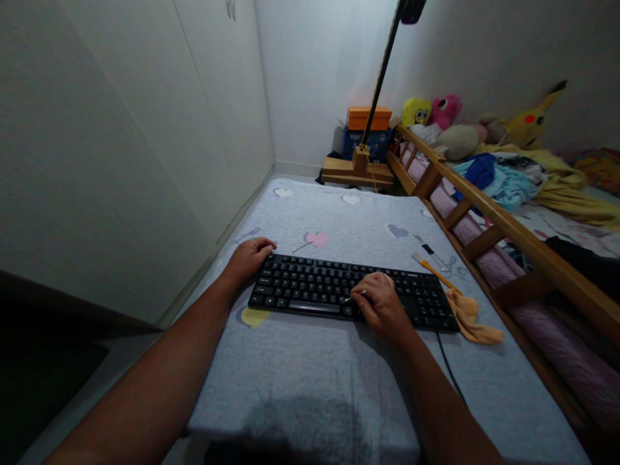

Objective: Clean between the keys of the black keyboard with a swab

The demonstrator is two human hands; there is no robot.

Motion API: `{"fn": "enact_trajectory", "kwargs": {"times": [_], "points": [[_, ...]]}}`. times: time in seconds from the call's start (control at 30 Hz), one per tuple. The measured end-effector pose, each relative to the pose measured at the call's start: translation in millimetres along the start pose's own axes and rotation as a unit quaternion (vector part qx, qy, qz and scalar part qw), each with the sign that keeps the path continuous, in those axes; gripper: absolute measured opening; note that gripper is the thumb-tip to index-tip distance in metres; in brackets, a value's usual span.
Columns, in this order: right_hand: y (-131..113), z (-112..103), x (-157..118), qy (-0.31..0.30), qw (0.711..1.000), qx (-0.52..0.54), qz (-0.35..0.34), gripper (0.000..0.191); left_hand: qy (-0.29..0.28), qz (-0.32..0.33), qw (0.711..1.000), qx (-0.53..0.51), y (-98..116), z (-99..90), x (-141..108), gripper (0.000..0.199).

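While the kb (305,281) is steadied by L hand (248,259) (grip unclear), swab (347,299) pinched in R hand (382,302) is best pressed lightly imo.

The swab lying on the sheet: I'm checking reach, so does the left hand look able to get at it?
Likely yes: the left hand rests at the keyboard's far left corner, with only flat sheet between it and the swab.
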State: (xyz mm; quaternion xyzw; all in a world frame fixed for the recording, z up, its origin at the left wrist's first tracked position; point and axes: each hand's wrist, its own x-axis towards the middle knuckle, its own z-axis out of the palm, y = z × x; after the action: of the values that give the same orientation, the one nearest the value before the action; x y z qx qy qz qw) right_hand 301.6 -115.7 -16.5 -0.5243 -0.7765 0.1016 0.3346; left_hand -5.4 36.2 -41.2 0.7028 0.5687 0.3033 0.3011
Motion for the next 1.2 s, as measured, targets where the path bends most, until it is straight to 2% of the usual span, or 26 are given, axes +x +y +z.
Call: {"fn": "enact_trajectory", "kwargs": {"times": [0.2, 0.5, 0.63, 0.8, 0.87, 1.2], "points": [[2, 2, 1, 0.026, 1.0, -0.015, -0.005, 0.014, -0.003, -0.003, 1.0, 0.0, 0, -0.8, 0, 0.033], [-4, -3, -1, -0.007, 1.0, 0.009, -0.001, 0.017, -0.002, 0.001, 1.0, -0.004, -2, -0.2, 2, 0.034], [-5, -6, 4, -0.036, 0.999, 0.003, -0.004, 0.017, -0.009, -0.001, 1.0, 0.0, -1, -1.1, 2, 0.034], [-3, -14, 18, -0.109, 0.994, -0.026, -0.008, 0.018, -0.007, 0.003, 1.0, 0.0, -3, -1.2, 2, 0.035], [-1, -14, 22, -0.114, 0.993, -0.034, -0.004, 0.017, -0.006, 0.005, 1.0, 0.001, -3, -1.1, 3, 0.035], [8, -8, 10, -0.04, 0.999, -0.015, -0.004, 0.015, -0.003, -0.004, 1.0, -0.007, 1, -0.7, 1, 0.034]]}}
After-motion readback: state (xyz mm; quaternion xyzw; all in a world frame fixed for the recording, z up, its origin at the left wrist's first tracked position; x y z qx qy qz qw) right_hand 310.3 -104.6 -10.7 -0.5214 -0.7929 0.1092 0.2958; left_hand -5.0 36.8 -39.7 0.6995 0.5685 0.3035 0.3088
